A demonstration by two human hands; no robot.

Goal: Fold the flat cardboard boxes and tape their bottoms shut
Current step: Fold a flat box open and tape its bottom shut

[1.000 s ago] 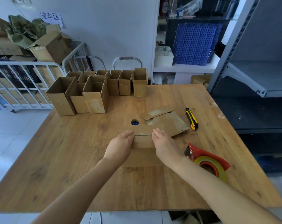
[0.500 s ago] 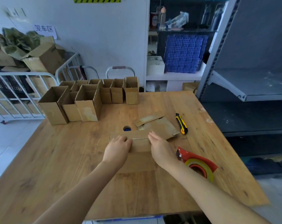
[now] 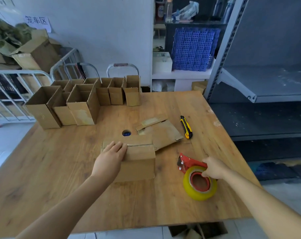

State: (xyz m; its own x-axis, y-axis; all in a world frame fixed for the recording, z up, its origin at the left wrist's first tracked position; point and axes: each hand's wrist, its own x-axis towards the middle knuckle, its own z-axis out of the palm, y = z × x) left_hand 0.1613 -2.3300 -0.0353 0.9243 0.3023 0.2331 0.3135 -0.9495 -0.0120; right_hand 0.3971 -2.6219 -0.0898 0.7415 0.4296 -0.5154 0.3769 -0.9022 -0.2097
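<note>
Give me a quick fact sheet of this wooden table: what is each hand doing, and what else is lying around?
Left hand: lies flat on the closed flaps of the folded box, pressing them down
Right hand: grips the tape dispenser, red with a yellow roll
Box seam: looks untaped
Flat cardboard: lies just behind the folded box
Utility knife: yellow and black, right of the flat cardboard
Open boxes: stand upright at the far left of the table
</note>
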